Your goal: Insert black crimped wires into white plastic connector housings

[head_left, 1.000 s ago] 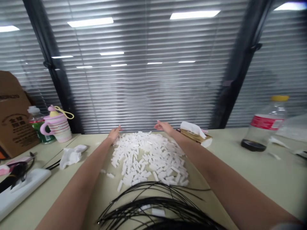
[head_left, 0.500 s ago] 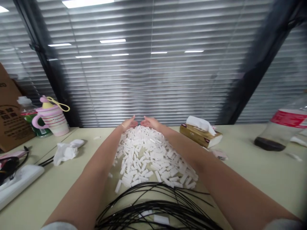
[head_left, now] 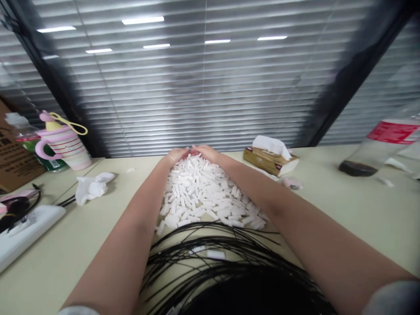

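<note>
A heap of small white oblong pieces [head_left: 203,190] lies on the table between my forearms. At its far end, my left hand [head_left: 180,155] and my right hand [head_left: 205,152] curve round the pile from either side, palms turned towards me and fingertips almost meeting. Both hands rest against the pieces with fingers stretched out, gripping none that I can see. The fingers are partly hidden behind the heap. Nearer to me, a bundle of thin black cables [head_left: 210,242] arches across the table, with a couple of white pieces among the strands.
Left stand a pink striped cup [head_left: 74,148], a green-labelled bottle [head_left: 29,140] and a cardboard box [head_left: 13,162], with crumpled tissue [head_left: 93,187] and a white power strip [head_left: 31,234] nearer. A tissue box [head_left: 269,162] and a bottle of dark liquid [head_left: 370,153] are right. Blinds [head_left: 203,96] rise behind.
My hands have closed in round the far end of the heap, fingertips nearer together. The view has tilted down, and a large black shape has come in at the bottom.
</note>
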Demonstrator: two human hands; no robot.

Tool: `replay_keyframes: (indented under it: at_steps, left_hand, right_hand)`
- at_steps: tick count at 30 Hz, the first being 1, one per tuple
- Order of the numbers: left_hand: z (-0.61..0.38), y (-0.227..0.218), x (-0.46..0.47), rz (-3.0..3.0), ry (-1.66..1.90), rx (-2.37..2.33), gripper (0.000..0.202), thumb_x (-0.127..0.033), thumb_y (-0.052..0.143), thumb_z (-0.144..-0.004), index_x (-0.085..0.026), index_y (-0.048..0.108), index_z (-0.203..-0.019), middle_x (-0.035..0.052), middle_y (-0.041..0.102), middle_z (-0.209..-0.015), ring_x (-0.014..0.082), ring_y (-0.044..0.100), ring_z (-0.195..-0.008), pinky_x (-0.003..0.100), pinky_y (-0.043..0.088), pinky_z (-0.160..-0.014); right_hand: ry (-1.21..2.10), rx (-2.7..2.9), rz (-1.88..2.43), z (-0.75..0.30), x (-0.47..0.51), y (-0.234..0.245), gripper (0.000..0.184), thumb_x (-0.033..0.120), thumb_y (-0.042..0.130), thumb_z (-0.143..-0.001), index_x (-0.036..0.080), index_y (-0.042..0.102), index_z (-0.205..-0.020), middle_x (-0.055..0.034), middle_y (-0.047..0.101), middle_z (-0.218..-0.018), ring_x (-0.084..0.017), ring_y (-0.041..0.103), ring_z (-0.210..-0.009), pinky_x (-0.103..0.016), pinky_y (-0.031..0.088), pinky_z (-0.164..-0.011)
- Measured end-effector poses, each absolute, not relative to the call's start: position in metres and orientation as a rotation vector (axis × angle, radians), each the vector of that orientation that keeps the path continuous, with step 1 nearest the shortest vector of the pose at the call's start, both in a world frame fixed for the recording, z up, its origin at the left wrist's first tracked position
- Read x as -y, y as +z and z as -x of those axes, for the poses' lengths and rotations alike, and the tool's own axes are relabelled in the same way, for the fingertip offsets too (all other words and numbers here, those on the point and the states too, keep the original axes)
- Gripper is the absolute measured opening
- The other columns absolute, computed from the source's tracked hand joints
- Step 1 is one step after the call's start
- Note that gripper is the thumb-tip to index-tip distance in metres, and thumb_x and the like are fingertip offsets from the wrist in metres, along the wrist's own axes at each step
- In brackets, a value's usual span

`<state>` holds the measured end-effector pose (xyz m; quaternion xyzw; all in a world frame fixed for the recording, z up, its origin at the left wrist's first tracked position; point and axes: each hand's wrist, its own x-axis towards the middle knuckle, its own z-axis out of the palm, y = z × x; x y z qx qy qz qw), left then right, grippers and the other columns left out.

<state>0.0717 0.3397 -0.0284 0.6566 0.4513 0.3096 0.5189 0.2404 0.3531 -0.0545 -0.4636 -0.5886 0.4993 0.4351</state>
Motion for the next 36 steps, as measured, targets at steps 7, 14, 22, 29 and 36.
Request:
replay_keyframes:
  at_steps: [7,14,22,29,36]
  left_hand:
    - [-0.071,-0.023,-0.299,-1.639,0.723,-1.099,0.031,-0.032,0.053,-0.089,-0.015,0.055,-0.114,0.009,0.058,-0.115,0.0218,0.059,-0.097,0.042,0.051,-0.082]
    - [-0.067,0.011,-0.262,-1.747,0.651,-1.052,0.03,-0.033,0.053,-0.089,-0.014,0.056,-0.112,0.0089,0.06,-0.111,0.0201,0.061,-0.093,0.04,0.052,-0.079]
    - [-0.02,0.056,-0.139,-2.096,0.816,-1.047,0.025,-0.034,0.057,-0.082,-0.018,0.068,-0.099,0.0035,0.065,-0.112,0.0251,0.052,-0.113,0.042,0.033,-0.104]
    - [0.024,0.023,0.04,-2.652,-0.009,-0.285,0.046,-0.041,0.048,-0.086,-0.05,0.042,-0.13,-0.0147,0.055,-0.13,0.0193,0.049,-0.121,0.031,0.047,-0.098]
    - [0.019,0.008,0.003,-3.086,0.237,-0.153,0.032,-0.048,0.054,-0.082,-0.019,0.066,-0.08,0.0158,0.058,-0.122,0.0353,0.041,-0.126,0.058,0.018,-0.109]
  right_hand:
    - [1.142,1.512,1.221,-0.235,-0.308,-0.048,0.032,0.035,0.052,-0.089,0.016,0.055,-0.114,-0.0076,0.058,-0.113,-0.019,0.059,-0.095,-0.039,0.051,-0.08]
    - [1.052,1.687,1.234,-0.234,-0.258,-0.008,0.03,0.035,0.052,-0.089,0.014,0.056,-0.11,-0.0076,0.06,-0.108,-0.017,0.06,-0.09,-0.036,0.052,-0.077]
    - [0.705,1.91,1.147,-0.263,-0.118,0.039,0.045,0.041,0.071,-0.07,0.021,0.061,-0.109,-0.0055,0.057,-0.121,-0.027,0.046,-0.119,-0.046,0.03,-0.105]
    - [0.263,2.72,0.997,-0.275,0.074,0.002,0.077,0.026,0.063,-0.074,0.036,0.029,-0.142,-0.0035,0.019,-0.153,-0.03,0.019,-0.139,-0.05,0.005,-0.113]
    - [-0.004,2.598,1.161,-0.292,0.03,-0.019,0.077,0.013,0.054,-0.071,0.02,0.027,-0.143,-0.0149,0.024,-0.149,-0.03,0.014,-0.14,-0.058,0.013,-0.109]
